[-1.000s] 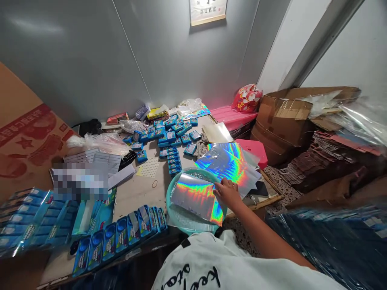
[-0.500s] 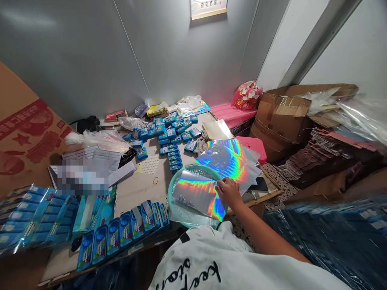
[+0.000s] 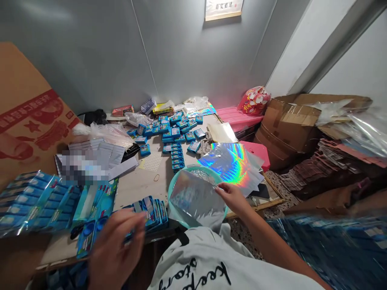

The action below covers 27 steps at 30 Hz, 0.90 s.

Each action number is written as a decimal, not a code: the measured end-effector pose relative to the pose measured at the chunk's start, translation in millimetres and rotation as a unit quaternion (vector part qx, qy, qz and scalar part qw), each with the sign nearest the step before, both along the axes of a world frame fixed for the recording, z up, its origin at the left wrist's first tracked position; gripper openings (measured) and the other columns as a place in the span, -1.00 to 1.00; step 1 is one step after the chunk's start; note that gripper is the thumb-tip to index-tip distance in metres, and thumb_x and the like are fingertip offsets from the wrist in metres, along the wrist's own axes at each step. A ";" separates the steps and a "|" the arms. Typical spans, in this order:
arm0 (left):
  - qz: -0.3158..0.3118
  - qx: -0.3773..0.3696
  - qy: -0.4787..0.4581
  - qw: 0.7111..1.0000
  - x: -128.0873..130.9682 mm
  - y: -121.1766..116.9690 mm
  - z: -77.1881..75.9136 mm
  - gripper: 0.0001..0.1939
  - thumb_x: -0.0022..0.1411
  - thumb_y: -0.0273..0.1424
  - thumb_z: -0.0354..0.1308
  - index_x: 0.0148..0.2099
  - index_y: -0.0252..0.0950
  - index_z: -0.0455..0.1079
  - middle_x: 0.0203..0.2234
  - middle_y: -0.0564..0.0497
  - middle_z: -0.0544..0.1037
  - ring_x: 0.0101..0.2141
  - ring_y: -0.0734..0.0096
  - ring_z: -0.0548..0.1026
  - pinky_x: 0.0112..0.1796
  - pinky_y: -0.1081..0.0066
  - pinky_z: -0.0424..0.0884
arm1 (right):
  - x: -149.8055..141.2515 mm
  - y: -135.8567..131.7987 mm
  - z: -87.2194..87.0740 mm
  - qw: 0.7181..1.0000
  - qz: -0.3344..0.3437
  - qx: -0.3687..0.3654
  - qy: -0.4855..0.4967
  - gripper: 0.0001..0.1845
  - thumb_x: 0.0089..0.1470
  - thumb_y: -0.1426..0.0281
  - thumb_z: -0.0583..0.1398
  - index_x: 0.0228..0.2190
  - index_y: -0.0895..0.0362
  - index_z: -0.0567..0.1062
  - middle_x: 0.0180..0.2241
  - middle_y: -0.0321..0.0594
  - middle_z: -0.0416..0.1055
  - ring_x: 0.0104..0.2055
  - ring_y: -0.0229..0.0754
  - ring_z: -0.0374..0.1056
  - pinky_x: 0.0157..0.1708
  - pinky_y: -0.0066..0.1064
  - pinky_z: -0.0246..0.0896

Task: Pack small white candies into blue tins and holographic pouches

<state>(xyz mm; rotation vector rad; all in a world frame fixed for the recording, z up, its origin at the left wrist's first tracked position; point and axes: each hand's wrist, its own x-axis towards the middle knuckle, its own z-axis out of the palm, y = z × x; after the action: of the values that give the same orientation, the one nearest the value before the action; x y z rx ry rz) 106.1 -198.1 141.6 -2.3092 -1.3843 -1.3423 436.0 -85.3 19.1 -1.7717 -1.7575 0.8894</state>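
My right hand [image 3: 231, 195] pinches the right edge of a shiny silvery sheet [image 3: 196, 197]. This sheet lies tilted over a turquoise basin [image 3: 173, 187] that holds small pale, glossy pieces. My left hand [image 3: 117, 241] is at the lower left, smeared by motion, in front of a row of blue printed trays [image 3: 152, 213]; whether it holds anything cannot be made out. More holographic sheets [image 3: 232, 163] with rainbow glare lie right behind the basin. A stack of small blue boxes [image 3: 177, 156] stands at the basin's far side.
Many small blue boxes [image 3: 173, 132] are heaped at the table's back. Blue packs in plastic [image 3: 33, 201] and a large carton [image 3: 30, 117] stand on the left. To the right are a pink lidded box [image 3: 256, 155], an open cardboard box [image 3: 281, 125] and wrapped blue goods [image 3: 332, 245].
My left hand has come into view at the lower left, over the blue trays. The sheet in my right hand has turned and lost its rainbow glare. The view has shifted slightly.
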 end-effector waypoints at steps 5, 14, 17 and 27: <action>-0.122 -0.019 0.108 0.986 66.3 37.1 21.4 -0.55 0.22 -0.52 0.25 0.15 -0.26 0.36 0.00 -0.08 0.54 0.12 0.15 0.38 0.14 0.08 0.33 | -36.7 -35.9 103.2 0.944 0.063 0.009 0.325 -0.64 0.09 0.06 0.26 -0.39 0.12 0.53 -0.44 -0.29 0.42 -0.36 -0.20 0.29 -0.35 -0.40 0.13; -0.216 -0.006 0.058 0.975 88.6 55.2 27.5 -0.62 0.22 -0.54 0.27 0.09 -0.24 0.41 -0.10 -0.02 0.60 -0.02 0.34 0.51 0.14 0.17 0.36 | -46.2 -77.0 138.5 0.828 0.037 -0.063 0.556 -0.75 -0.03 0.19 0.40 -0.35 0.08 0.64 -0.35 -0.26 0.55 -0.29 -0.25 0.39 -0.23 -0.41 0.24; -0.212 0.026 0.052 0.975 93.3 52.8 22.0 -0.59 0.18 -0.58 0.29 0.08 -0.26 0.43 -0.07 -0.06 0.60 -0.01 0.29 0.52 0.10 0.15 0.41 | -46.7 -80.4 137.1 0.804 -0.031 -0.069 0.590 -0.71 -0.15 0.20 0.47 -0.41 0.12 0.63 -0.40 -0.25 0.56 -0.35 -0.24 0.42 -0.29 -0.41 0.28; -0.232 0.068 0.080 0.967 103.3 44.7 -0.1 -0.37 0.18 -0.54 0.29 0.28 -0.34 0.26 0.15 -0.24 0.44 0.19 0.02 0.36 0.13 0.02 0.41 | -48.0 -96.9 139.1 0.740 -0.104 -0.085 0.659 -0.69 -0.21 0.24 0.50 -0.47 0.16 0.60 -0.48 -0.24 0.57 -0.50 -0.28 0.45 -0.51 -0.51 0.29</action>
<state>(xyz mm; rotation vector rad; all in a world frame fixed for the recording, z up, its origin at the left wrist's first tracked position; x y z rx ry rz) 209.4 -153.4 141.6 -2.6741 -0.7040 -1.2667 388.0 -182.2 158.2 -0.8244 -0.5154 1.6286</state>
